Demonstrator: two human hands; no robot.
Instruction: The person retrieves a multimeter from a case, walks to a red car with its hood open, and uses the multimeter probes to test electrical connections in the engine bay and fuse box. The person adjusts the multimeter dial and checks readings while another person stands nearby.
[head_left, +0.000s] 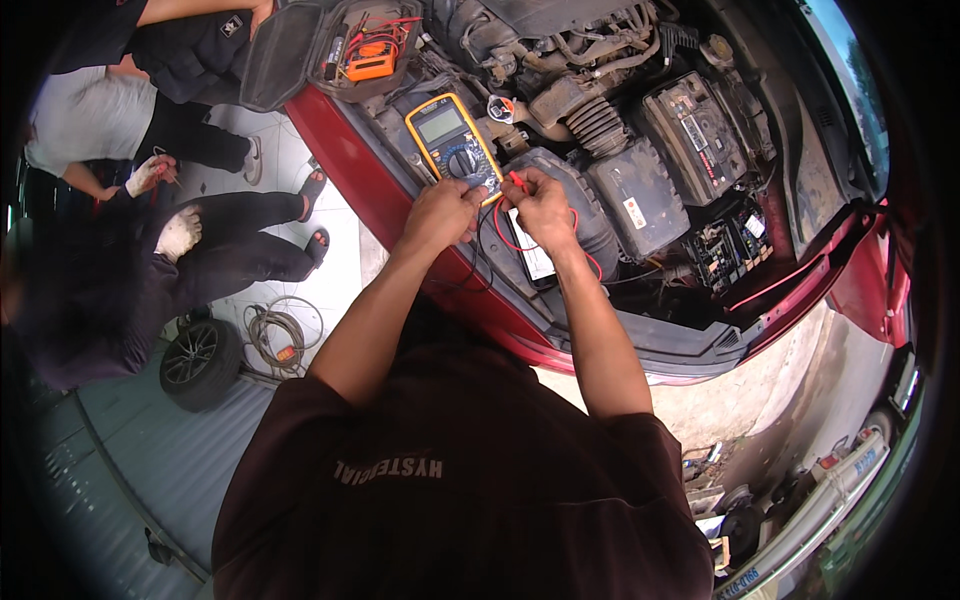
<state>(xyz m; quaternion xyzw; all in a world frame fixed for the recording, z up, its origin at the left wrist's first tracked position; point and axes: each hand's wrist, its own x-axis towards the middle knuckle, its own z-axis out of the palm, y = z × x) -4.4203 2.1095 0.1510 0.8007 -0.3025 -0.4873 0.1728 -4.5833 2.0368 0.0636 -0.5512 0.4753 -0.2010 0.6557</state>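
Observation:
A yellow-framed multimeter point(442, 128) with a grey screen lies on the front edge of the open engine bay. My left hand point(448, 212) is closed at its lower end, where a black lead hangs down. My right hand point(538, 208), just right of the meter, pinches a red test lead point(515, 178), whose red wire loops below the fingers. A white-faced rectangular object point(535, 258) sits under my right hand, partly hidden by it.
The red car's engine bay holds a black battery point(690, 135) and fuse box point(730, 250). An open case with an orange tool point(372, 62) sits upper left. Co-workers point(95, 120) in dark trousers and gloves are at the left, near a wheel point(195, 365) and coiled hose point(275, 330).

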